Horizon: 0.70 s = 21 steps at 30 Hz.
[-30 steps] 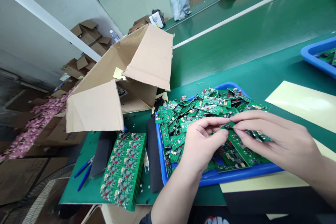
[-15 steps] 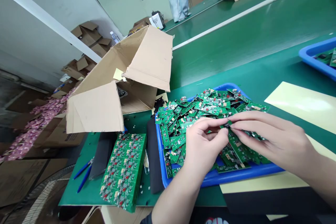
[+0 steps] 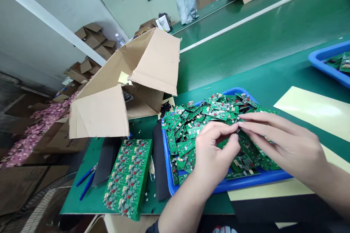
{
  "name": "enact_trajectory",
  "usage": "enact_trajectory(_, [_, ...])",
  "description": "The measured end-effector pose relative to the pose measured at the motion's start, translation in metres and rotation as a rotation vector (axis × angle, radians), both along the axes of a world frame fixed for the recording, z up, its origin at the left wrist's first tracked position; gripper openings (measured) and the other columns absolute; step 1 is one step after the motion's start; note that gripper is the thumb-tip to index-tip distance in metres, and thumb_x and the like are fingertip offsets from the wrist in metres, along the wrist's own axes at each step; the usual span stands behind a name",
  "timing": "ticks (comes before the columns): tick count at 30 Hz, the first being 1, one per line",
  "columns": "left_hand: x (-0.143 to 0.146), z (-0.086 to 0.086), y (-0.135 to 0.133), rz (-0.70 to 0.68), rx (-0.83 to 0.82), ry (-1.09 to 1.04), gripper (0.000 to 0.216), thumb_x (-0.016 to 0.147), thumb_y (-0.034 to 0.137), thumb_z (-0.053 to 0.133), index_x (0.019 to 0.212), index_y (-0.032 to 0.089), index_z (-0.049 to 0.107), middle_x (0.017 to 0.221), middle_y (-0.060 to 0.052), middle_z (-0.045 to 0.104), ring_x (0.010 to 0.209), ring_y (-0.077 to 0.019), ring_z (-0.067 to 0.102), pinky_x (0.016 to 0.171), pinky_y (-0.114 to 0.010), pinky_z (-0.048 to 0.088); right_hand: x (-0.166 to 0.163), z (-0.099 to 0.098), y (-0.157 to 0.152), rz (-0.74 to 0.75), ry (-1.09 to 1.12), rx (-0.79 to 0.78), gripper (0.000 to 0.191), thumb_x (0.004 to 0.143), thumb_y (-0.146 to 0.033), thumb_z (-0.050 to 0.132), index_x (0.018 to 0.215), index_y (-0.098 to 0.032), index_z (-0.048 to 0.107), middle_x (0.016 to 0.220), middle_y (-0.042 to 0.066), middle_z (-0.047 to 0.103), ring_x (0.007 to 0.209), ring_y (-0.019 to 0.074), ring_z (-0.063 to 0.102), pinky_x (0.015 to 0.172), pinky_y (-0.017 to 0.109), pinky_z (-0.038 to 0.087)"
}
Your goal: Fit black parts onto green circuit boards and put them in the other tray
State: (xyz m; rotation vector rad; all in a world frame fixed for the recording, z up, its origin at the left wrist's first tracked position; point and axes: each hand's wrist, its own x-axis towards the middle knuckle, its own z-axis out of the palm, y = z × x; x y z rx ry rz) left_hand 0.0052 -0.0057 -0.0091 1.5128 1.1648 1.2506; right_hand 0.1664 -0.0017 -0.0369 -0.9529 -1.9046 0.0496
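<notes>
My left hand (image 3: 214,151) and my right hand (image 3: 286,142) meet above a blue tray (image 3: 168,167) heaped with small green circuit boards (image 3: 186,146). Between their fingertips is a small black part (image 3: 238,129), mostly covered by the fingers, so its exact kind is unclear. My left thumb and index finger pinch it from one side, and the right fingertips press in from the other. Larger board panels (image 3: 242,165) lie in the tray right under the hands. Left of the tray stands a stack of uncut circuit board panels (image 3: 128,178).
An open cardboard box (image 3: 153,62) stands behind the stack. Blue-handled pliers (image 3: 86,182) and black foam strips (image 3: 161,164) lie on the green table. Pale yellow sheets (image 3: 314,111) are at the right, near a second blue tray (image 3: 325,60).
Both hands stay over the tray with their fingertips together around the small black part. The right fingers have shifted slightly and straightened a little; the view has moved slightly.
</notes>
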Motion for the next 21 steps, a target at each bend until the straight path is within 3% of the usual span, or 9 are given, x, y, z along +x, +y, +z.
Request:
enact_trajectory(4, [-0.002,0.001,0.003,0.034,-0.072,-0.101,0.015,0.073,0.013,0.067,0.083,0.017,0.076,0.082,-0.007,0.068,0.077,-0.0148,0.065,0.064,-0.023,0.056,-0.004,-0.003,-0.002,0.031,0.007,-0.064,0.058,0.088,-0.003,0.055,0.138,-0.030,0.049,0.127,0.010,0.059,0.101,0.0218,0.067,0.088,0.035,0.056])
enact_trajectory(7, [-0.002,0.001,0.005,0.044,-0.125,-0.169,0.015,0.069,0.012,0.069,0.080,0.018,0.077,0.081,-0.006,0.068,0.075,-0.0146,0.066,0.059,-0.021,0.055,-0.004,-0.005,-0.003,0.037,0.045,-0.177,0.078,0.091,-0.016,0.056,0.154,-0.035,0.014,0.146,0.014,0.043,0.098,0.0245,0.069,0.089,0.042,0.057])
enact_trajectory(9, [-0.003,0.001,0.005,0.045,-0.163,-0.206,0.015,0.068,0.012,0.070,0.079,0.019,0.078,0.081,-0.006,0.068,0.075,-0.0143,0.066,0.059,-0.021,0.055,-0.002,-0.007,-0.003,0.045,0.115,-0.291,0.084,0.092,-0.025,0.055,0.154,-0.035,0.000,0.145,0.014,0.045,0.099,0.0264,0.069,0.089,0.046,0.057])
enact_trajectory(12, [-0.003,0.003,0.006,0.034,-0.231,-0.279,0.017,0.067,0.012,0.071,0.080,0.020,0.078,0.083,-0.005,0.070,0.078,-0.0135,0.066,0.065,-0.021,0.055,0.002,-0.007,-0.002,0.091,0.285,-0.497,0.073,0.091,-0.038,0.057,0.153,-0.035,0.018,0.127,0.010,0.062,0.097,0.0255,0.069,0.083,0.041,0.061])
enact_trajectory(15, [-0.004,0.004,0.006,0.022,-0.280,-0.334,0.018,0.065,0.012,0.075,0.080,0.021,0.078,0.083,-0.004,0.071,0.077,-0.0127,0.064,0.067,-0.022,0.053,0.002,-0.004,-0.003,0.151,0.471,-0.761,0.066,0.085,-0.047,0.064,0.145,-0.030,0.040,0.103,0.007,0.069,0.086,0.0209,0.070,0.073,0.031,0.062])
enact_trajectory(18, [-0.004,0.004,0.006,0.004,-0.279,-0.338,0.019,0.063,0.014,0.078,0.081,0.021,0.078,0.080,-0.004,0.070,0.072,-0.0119,0.061,0.066,-0.023,0.052,-0.001,0.003,-0.005,0.208,0.621,-0.970,0.058,0.081,-0.046,0.069,0.134,-0.027,0.054,0.080,0.002,0.064,0.070,0.0139,0.064,0.064,0.024,0.058])
enact_trajectory(21, [-0.004,0.004,0.006,-0.006,-0.273,-0.330,0.017,0.064,0.016,0.078,0.080,0.021,0.078,0.080,-0.003,0.069,0.072,-0.0122,0.060,0.066,-0.024,0.052,-0.004,0.010,-0.007,0.242,0.723,-1.032,0.056,0.077,-0.043,0.074,0.129,-0.026,0.059,0.070,-0.001,0.056,0.060,0.0113,0.055,0.055,0.022,0.052])
